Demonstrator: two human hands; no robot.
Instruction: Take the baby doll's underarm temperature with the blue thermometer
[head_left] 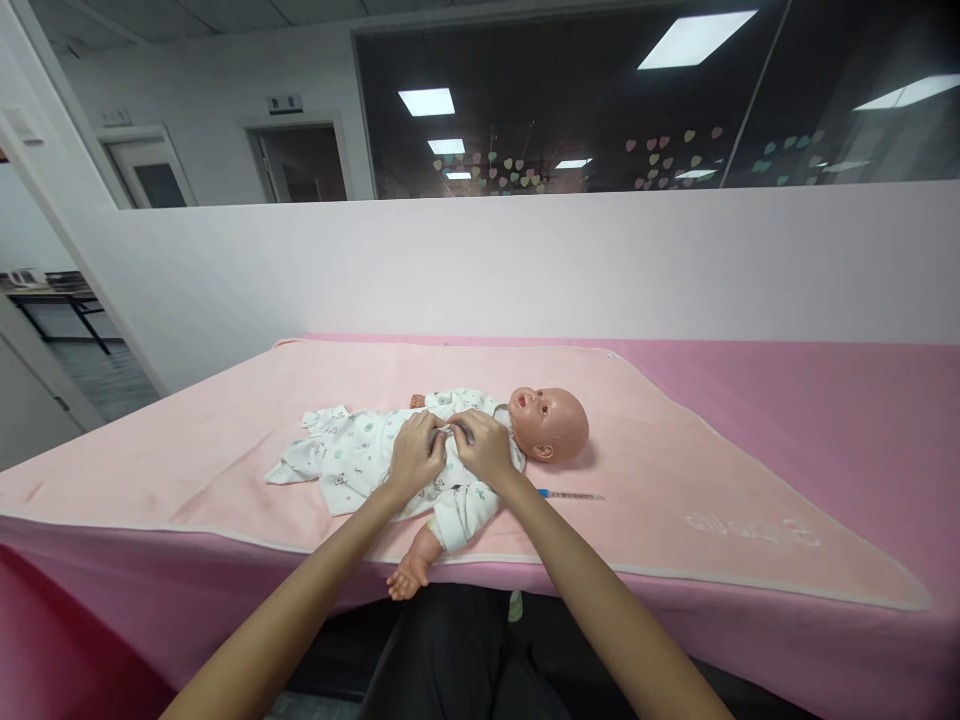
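Observation:
A baby doll lies on its back with its head to the right. It wears a white printed top and matching trousers. Over the doll's chest, my left hand pinches the front of the top. My right hand grips the cloth just beside it, the fingertips of both hands nearly meeting. Whether a fastener lies between the fingers is hidden. A thermometer with a blue end rests on the blanket below the doll's head, partly behind my right forearm.
A light pink blanket with a white edge covers much of the pink padded table. The doll's near hand reaches over the front edge. A white wall with a window above stands behind.

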